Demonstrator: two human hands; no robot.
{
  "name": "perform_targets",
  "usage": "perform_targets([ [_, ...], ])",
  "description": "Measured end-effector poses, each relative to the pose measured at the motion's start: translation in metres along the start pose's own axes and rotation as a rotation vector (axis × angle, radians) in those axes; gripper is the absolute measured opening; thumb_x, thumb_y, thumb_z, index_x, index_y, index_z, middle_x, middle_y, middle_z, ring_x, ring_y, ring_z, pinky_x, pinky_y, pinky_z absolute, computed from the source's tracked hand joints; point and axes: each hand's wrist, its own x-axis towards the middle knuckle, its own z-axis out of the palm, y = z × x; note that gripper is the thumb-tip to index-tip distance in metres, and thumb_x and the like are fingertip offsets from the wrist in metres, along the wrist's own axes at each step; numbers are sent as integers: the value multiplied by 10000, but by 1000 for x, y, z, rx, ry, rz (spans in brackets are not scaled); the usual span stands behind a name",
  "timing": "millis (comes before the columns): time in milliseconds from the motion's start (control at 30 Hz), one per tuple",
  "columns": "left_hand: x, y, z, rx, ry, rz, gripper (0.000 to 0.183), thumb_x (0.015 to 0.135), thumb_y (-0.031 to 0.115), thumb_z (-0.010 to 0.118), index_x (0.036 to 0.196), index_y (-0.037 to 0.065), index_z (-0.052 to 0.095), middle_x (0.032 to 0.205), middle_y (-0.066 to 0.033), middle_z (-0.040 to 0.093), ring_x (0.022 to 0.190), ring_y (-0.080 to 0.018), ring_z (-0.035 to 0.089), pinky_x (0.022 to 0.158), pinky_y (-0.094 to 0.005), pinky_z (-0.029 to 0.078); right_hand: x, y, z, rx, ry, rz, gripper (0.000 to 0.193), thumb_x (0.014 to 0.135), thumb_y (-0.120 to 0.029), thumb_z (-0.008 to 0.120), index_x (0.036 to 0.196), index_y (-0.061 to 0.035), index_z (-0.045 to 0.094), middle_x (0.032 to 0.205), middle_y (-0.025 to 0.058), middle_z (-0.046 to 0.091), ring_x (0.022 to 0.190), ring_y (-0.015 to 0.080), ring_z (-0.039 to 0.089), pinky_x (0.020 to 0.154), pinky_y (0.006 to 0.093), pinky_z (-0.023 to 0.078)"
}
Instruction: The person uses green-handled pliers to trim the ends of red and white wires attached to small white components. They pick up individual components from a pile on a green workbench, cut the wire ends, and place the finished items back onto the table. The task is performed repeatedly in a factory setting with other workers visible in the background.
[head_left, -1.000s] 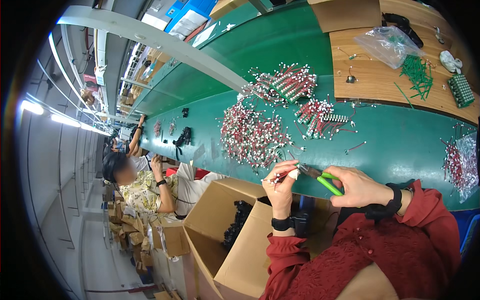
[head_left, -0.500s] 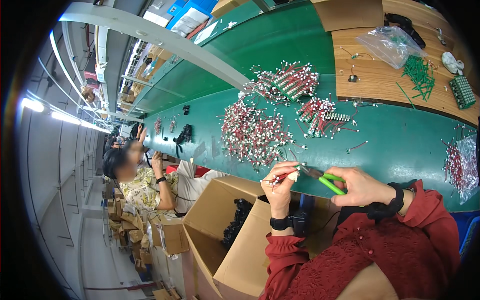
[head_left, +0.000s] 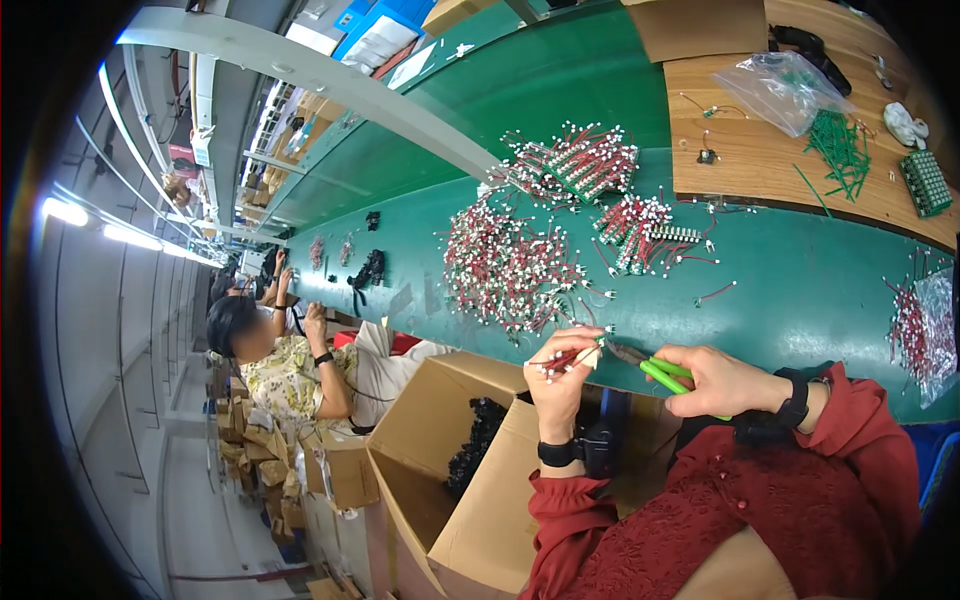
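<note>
My left hand (head_left: 562,375) is closed around a small bunch of red-wired parts (head_left: 560,362) with white plug ends. A small green-and-white piece sticks out at its fingertips. My right hand (head_left: 712,380) grips green-handled pliers (head_left: 665,374), probably cutters; their grey jaws point left and reach that piece, though whether they touch it is too small to tell. Beyond my hands, a large heap of red-wired parts (head_left: 505,260) covers the green bench (head_left: 780,290). Behind it are rows of wired boards (head_left: 575,165) and a smaller cluster (head_left: 645,230). A single wired part (head_left: 716,293) lies apart.
A cardboard box (head_left: 490,500) holding black parts stands below the bench's near edge. At right are a clear bag (head_left: 935,335) and a wooden board (head_left: 730,160) with green strips (head_left: 838,152). A co-worker (head_left: 290,370) sits at left; a beam (head_left: 330,85) crosses above.
The pliers' handles have shifted slightly and sit a little lower in my right hand. My left hand has turned slightly, showing more of the bunch. The co-worker's head has moved.
</note>
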Motion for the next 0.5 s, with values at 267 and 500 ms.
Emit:
perform_targets([
  [267,-4,4,3,-83,-1,91,138,666,-80,640,782,-19,598,878,-162,605,798,-225,582,738,-328,476,-3,4,0,222,-96,-76,330,697,-163,601,989,-31,524,694,-17,459,602,78,434,548,234,377],
  [500,-5,-20,-18,-298,259,-122,70,763,-15,614,829,-10,594,891,-139,602,794,-218,581,761,-361,493,-15,-42,-27,615,-106,-111,385,730,-179,632,1044,-6,492,701,-28,419,594,37,401,491,193,320],
])
